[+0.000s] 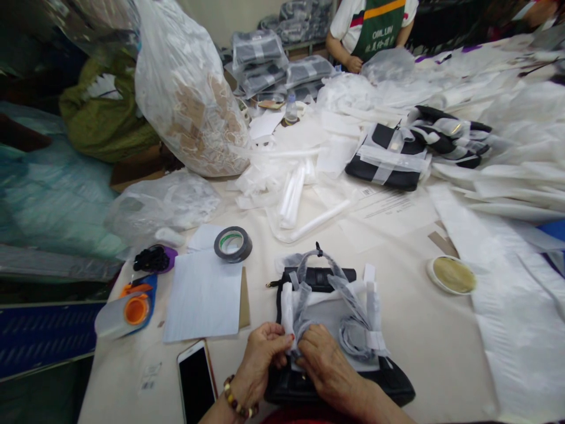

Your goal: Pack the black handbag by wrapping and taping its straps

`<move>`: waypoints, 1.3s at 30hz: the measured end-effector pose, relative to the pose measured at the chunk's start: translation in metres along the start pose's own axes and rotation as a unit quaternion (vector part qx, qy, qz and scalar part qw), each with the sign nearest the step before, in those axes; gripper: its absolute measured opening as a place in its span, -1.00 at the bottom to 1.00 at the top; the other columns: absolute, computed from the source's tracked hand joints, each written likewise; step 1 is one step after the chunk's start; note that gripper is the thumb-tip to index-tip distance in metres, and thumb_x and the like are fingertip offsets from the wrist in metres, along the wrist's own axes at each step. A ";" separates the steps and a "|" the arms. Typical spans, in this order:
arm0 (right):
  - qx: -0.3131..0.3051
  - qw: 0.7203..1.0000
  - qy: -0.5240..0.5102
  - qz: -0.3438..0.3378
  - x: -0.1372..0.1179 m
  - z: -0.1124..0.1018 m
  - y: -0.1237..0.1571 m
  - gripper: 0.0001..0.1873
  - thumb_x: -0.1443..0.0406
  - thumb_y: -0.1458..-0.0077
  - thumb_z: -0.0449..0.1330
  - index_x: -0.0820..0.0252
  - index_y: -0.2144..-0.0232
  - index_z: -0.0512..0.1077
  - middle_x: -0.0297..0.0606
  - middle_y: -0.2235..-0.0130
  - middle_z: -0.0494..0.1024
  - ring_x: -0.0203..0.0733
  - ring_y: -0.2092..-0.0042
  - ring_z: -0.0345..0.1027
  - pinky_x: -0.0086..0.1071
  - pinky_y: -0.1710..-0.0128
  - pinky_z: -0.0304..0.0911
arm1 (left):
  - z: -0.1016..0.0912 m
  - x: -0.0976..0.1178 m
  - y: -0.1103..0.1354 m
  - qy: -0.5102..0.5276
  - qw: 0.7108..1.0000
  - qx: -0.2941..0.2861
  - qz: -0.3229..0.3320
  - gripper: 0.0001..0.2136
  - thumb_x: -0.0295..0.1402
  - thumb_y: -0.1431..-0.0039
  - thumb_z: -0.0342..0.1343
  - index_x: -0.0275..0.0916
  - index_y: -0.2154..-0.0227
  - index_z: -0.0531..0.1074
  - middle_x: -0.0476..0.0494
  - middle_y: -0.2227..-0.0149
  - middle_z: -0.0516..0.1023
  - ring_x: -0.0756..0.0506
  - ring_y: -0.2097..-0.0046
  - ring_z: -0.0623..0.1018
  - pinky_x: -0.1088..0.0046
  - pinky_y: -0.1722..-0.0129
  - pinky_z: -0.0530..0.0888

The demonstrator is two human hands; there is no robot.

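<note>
A black handbag (392, 383) lies in front of me, its handles (342, 282) wrapped in thin translucent film and standing up. White packing sheet (318, 299) covers part of its front, and a coil of wrapped strap (353, 338) rests on it. At the bag's left side, my left hand (262, 353) pinches the edge of a white wrapped strip (287, 309). My right hand (324, 359) is beside it with curled fingers pressed on the bag's front; its fingertips and anything in them are hidden.
A phone (196, 383), white paper sheets (203, 297), a tape roll (233, 244) and an orange-and-clear tape dispenser (128, 312) lie left. A round tin (452, 274) is right. Beyond are another wrapped black bag (386, 156), a stuffed plastic sack (189, 100) and a co-worker (375, 29).
</note>
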State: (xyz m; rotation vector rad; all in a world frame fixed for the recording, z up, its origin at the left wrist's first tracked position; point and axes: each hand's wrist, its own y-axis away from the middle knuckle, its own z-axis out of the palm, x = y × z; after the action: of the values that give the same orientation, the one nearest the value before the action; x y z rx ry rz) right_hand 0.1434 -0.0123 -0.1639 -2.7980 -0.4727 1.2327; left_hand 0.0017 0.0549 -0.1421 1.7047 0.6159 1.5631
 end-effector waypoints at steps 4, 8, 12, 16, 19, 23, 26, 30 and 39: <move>0.006 1.000 -0.021 0.002 0.001 -0.002 0.000 -0.83 0.47 -0.05 -0.01 0.23 0.27 0.28 -0.21 0.33 0.35 -0.17 0.27 0.16 -0.25 0.20 0.16 | -0.004 0.005 -0.002 0.009 0.998 -0.054 -0.022 -0.65 -0.26 0.37 0.29 -0.35 0.50 0.34 0.09 0.71 0.31 0.12 0.70 0.25 0.61 0.69 0.16; 0.003 0.999 -0.046 0.014 0.001 -0.006 -0.001 -0.85 0.45 -0.06 0.01 0.21 0.29 0.28 -0.23 0.31 0.36 -0.18 0.24 0.18 -0.27 0.17 0.16 | -0.006 0.007 -0.003 -0.002 0.997 -0.075 -0.019 -0.70 -0.28 0.35 0.28 -0.35 0.57 0.33 0.06 0.70 0.31 0.13 0.70 0.23 0.61 0.68 0.14; -0.005 0.998 -0.059 0.027 0.001 -0.009 -0.004 -0.93 0.40 -0.08 0.01 0.20 0.36 0.28 -0.26 0.35 0.36 -0.21 0.28 0.18 -0.33 0.25 0.18 | -0.005 0.002 -0.003 0.001 0.997 -0.079 0.001 -0.70 -0.25 0.31 0.23 -0.37 0.52 0.35 0.07 0.70 0.31 0.14 0.70 0.21 0.62 0.68 0.11; -0.020 0.997 -0.057 0.038 0.000 -0.009 -0.007 -0.94 0.38 -0.09 0.01 0.19 0.40 0.27 -0.27 0.37 0.35 -0.21 0.31 0.18 -0.30 0.25 0.19 | -0.002 -0.006 -0.004 -0.060 0.996 -0.053 0.045 -0.75 -0.24 0.18 0.10 -0.33 0.46 0.32 0.09 0.66 0.30 0.13 0.69 0.16 0.61 0.69 0.09; -0.015 0.998 -0.048 0.034 0.000 -0.007 -0.007 -0.95 0.39 -0.08 0.02 0.19 0.38 0.27 -0.25 0.35 0.36 -0.20 0.29 0.18 -0.27 0.22 0.20 | 0.002 -0.007 -0.004 -0.160 0.981 -0.025 0.103 -0.86 -0.31 0.13 -0.02 -0.29 0.52 0.28 0.07 0.62 0.30 0.08 0.62 0.23 0.59 0.64 0.16; -0.007 1.000 -0.025 0.014 0.000 -0.004 -0.004 -0.88 0.45 -0.05 0.01 0.22 0.34 0.28 -0.21 0.33 0.37 -0.16 0.24 0.19 -0.20 0.14 0.18 | 0.009 0.001 0.003 -0.365 0.912 0.043 0.183 -0.92 -0.46 0.07 -0.13 -0.26 0.55 0.25 0.00 0.57 0.32 0.01 0.49 0.31 0.51 0.47 0.25; -0.013 1.000 -0.014 0.008 -0.001 -0.003 -0.003 -0.84 0.49 -0.03 -0.02 0.23 0.33 0.28 -0.21 0.33 0.36 -0.17 0.25 0.18 -0.19 0.13 0.18 | 0.014 0.007 0.010 -0.469 0.861 0.060 0.187 -0.85 -0.53 0.02 -0.19 -0.25 0.52 0.27 -0.06 0.55 0.35 -0.02 0.48 0.34 0.47 0.42 0.26; -0.007 1.000 0.001 0.001 0.000 -0.001 -0.002 -0.80 0.52 0.00 -0.05 0.24 0.34 0.29 -0.20 0.33 0.36 -0.17 0.26 0.17 -0.20 0.15 0.18 | 0.015 0.002 0.016 -0.480 0.851 0.010 0.211 -0.76 -0.52 -0.04 -0.22 -0.27 0.35 0.34 -0.18 0.40 0.46 -0.07 0.35 0.43 0.45 0.29 0.34; 0.035 0.998 0.036 -0.027 0.000 0.004 -0.003 -0.74 0.54 0.04 -0.09 0.28 0.34 0.32 -0.18 0.37 0.35 -0.16 0.30 0.14 -0.19 0.19 0.20 | 0.008 -0.001 0.020 -0.431 0.879 -0.053 0.196 -0.58 -0.44 -0.07 -0.20 -0.31 -0.03 0.20 -0.24 0.08 0.43 -0.11 0.06 0.40 0.42 0.01 0.28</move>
State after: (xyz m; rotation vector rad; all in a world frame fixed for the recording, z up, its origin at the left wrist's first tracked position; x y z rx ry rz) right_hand 0.1398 -0.0104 -0.1657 -2.7427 -0.4873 1.1104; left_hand 0.0071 0.0403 -0.1270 2.2708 -0.2831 0.8651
